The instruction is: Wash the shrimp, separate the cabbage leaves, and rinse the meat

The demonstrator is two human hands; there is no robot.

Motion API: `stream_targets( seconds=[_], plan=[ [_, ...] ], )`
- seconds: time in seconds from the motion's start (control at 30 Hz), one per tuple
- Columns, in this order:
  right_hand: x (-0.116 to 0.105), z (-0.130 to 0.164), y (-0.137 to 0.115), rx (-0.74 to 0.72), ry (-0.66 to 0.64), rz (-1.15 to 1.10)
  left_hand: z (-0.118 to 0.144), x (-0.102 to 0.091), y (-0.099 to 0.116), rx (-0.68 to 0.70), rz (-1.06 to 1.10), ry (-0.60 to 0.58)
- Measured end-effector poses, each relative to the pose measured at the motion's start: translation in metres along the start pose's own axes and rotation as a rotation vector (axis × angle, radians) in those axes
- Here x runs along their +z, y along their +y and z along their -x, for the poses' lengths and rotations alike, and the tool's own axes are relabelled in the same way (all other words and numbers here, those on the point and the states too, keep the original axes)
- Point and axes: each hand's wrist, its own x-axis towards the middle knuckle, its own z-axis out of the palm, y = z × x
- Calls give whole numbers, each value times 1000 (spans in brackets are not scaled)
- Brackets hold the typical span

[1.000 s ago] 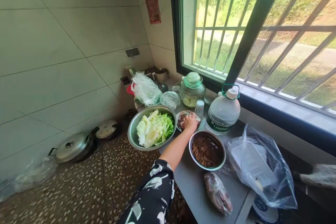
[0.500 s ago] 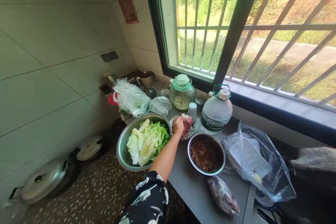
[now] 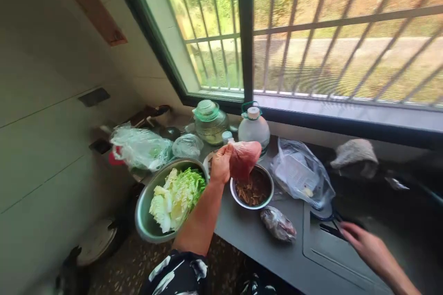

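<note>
My left hand [image 3: 220, 166] grips a piece of raw meat [image 3: 245, 159] by its pale end, lifted above the counter. The meat hangs partly over a metal bowl [image 3: 233, 196] of brown strips in dark liquid. Behind my hand, a small plate [image 3: 206, 162] is mostly hidden. Left of my forearm stands a large metal basin [image 3: 142, 214] with cabbage leaves [image 3: 178, 196]. My right hand [image 3: 363, 242] is at the lower right by the sink edge, its fingers closed around a thin dark thing that is too blurred to name.
A plastic-wrapped bundle [image 3: 278, 224] lies in front of the bowl. To the right are a clear plastic bag with containers [image 3: 299, 173] and a grey cloth [image 3: 356, 156]. Along the window stand a glass jar [image 3: 211, 124] and a big water bottle [image 3: 254, 131]. More plastic bags [image 3: 141, 147] sit at left.
My left hand has raised the meat off the plate and moved it right, toward the bowl. My right hand has come into view at the lower right. The view has swung to the right.
</note>
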Motion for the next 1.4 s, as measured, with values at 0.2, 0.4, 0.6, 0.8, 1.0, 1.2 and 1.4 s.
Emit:
stream_targets(
  seconds=[0.2,0.4,0.6,0.8,1.0,1.2,1.4],
  plan=[
    [-97,21,-137,-487,477,-161,84,156,-56,-188,-175,-625],
    [-127,19,-66,-456,303,-94,145,240,-166,-203,-377,-851],
    [-128,14,45,-418,199,-207,170,258,-250,-40,-695,-949],
    [-115,16,103,-387,319,-185,189,270,-284,-71,-894,-970],
    [-125,15,126,-268,209,-423,207,288,-295,-148,-901,-955],
    [-140,20,132,-317,73,-214,220,295,-304,-152,-891,-905],
    [-132,24,139,-353,179,-215,221,296,-306,-184,-901,-871]
  ],
)
